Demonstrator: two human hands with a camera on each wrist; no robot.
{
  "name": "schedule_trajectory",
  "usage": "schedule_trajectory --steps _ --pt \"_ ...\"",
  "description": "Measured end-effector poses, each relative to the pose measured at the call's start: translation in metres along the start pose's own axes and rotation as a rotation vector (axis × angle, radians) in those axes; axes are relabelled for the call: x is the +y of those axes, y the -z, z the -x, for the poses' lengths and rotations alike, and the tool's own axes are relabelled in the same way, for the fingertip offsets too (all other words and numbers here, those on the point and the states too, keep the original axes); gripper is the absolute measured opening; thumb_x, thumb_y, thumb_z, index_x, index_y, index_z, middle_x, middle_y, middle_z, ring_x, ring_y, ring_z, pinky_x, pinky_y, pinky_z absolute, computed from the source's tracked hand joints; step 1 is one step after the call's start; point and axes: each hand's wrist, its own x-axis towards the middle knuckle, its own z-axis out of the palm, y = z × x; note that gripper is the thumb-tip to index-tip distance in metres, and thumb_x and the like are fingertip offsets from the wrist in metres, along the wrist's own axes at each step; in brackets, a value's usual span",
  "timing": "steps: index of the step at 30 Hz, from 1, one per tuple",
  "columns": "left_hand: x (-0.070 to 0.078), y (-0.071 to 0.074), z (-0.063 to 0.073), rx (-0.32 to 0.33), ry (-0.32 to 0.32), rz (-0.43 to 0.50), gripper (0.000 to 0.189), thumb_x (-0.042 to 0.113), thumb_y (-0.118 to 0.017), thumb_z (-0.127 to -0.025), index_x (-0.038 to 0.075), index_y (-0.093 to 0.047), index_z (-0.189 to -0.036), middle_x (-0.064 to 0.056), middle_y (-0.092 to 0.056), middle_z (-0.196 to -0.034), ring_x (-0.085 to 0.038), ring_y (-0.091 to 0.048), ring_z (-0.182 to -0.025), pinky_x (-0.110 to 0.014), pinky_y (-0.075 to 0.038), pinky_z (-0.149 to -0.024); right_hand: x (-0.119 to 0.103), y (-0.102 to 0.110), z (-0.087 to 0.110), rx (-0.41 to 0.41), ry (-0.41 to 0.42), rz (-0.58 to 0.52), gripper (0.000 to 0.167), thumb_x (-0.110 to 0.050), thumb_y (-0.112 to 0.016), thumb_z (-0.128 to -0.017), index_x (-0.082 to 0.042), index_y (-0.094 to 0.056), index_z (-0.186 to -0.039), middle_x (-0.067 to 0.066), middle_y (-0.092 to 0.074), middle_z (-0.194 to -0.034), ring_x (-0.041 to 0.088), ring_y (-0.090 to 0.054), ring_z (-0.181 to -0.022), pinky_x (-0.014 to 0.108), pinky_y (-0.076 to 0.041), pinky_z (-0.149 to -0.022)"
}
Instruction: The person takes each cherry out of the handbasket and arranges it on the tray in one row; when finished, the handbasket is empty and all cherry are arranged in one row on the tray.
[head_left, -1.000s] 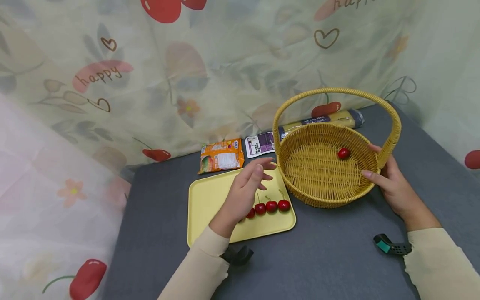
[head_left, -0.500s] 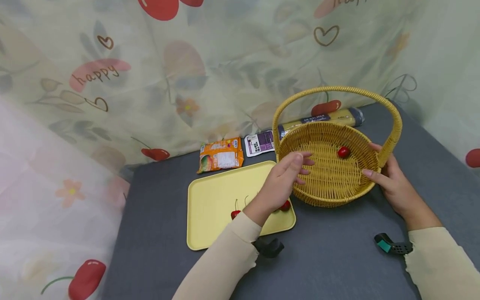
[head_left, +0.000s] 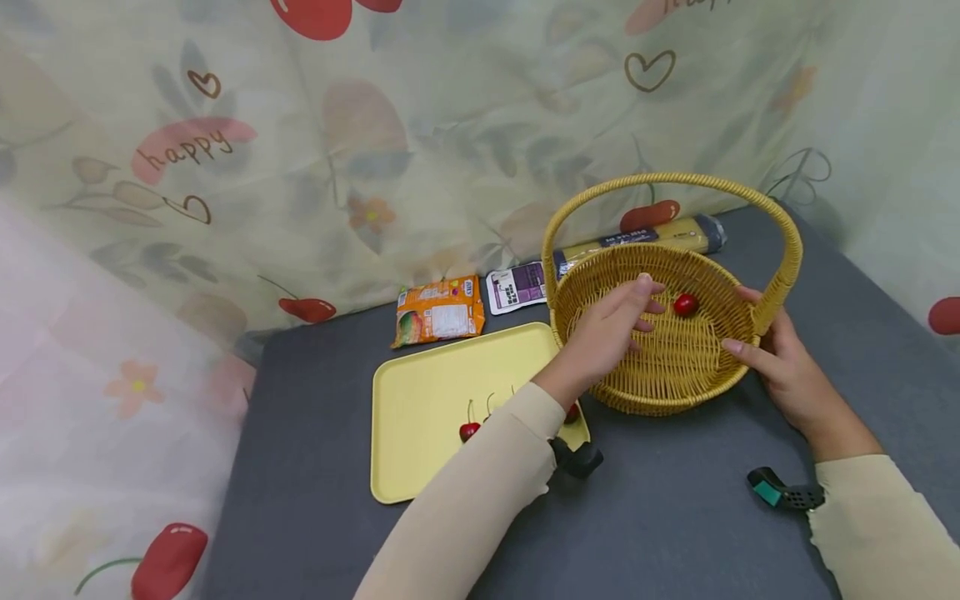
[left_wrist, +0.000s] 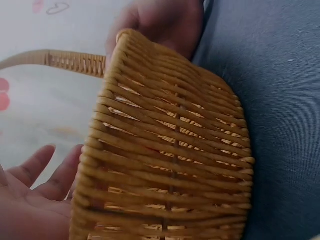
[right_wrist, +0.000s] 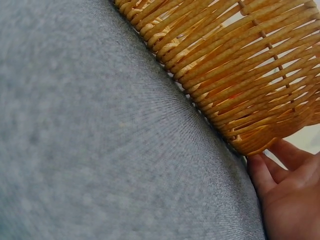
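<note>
A yellow woven basket (head_left: 652,402) with a tall arched handle stands tilted toward me, one red cherry (head_left: 686,305) inside. My right hand (head_left: 787,371) grips its right rim, thumb on the inner side; the right wrist view shows the fingers (right_wrist: 287,152) against the wicker. Over the basket's left part reaches my left hand (head_left: 606,333), its fingers loosely extended and nothing visible in them. The left wrist view has that hand's spread fingers (left_wrist: 52,180) beside the rim. Under the left forearm lies a pale yellow tray (head_left: 412,392) with cherries (head_left: 469,431), most hidden by the sleeve.
Behind the tray lie an orange snack packet (head_left: 441,310) and a purple-and-white pouch (head_left: 516,287). A long yellow package (head_left: 686,235) lies behind the basket. The grey tabletop (head_left: 660,517) meets a printed curtain (head_left: 450,150) at the back.
My left hand has moved right, from above the tray to over the basket. The right hand keeps its grip on the rim, and the basket stays in place.
</note>
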Motion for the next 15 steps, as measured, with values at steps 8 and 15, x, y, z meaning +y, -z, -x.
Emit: schedule_trajectory --steps 8,15 --pt "0.005 -0.015 -0.032 0.048 0.132 0.031 0.070 0.066 -0.027 -0.114 0.019 -0.065 -0.149 0.006 -0.073 -0.124 -0.020 -0.070 -0.109 -0.043 -0.061 -0.086 0.000 0.000 0.002 0.011 -0.025 0.011 0.072 0.010 -0.053 -0.107 -0.012 -0.026 -0.171 0.016 -0.035 -0.158 0.018 -0.049 -0.136 0.018 -0.045 -0.098" --pt "0.000 -0.021 -0.057 0.053 0.166 0.031 0.081 0.070 -0.020 -0.113 0.014 -0.064 -0.151 0.002 -0.072 -0.129 -0.023 -0.070 -0.107 -0.044 -0.061 -0.084 -0.002 -0.001 0.000 0.017 -0.044 0.013 0.073 0.009 -0.054 -0.108 -0.012 -0.025 -0.171 0.020 -0.029 -0.162 0.023 -0.044 -0.139 0.018 -0.044 -0.099"
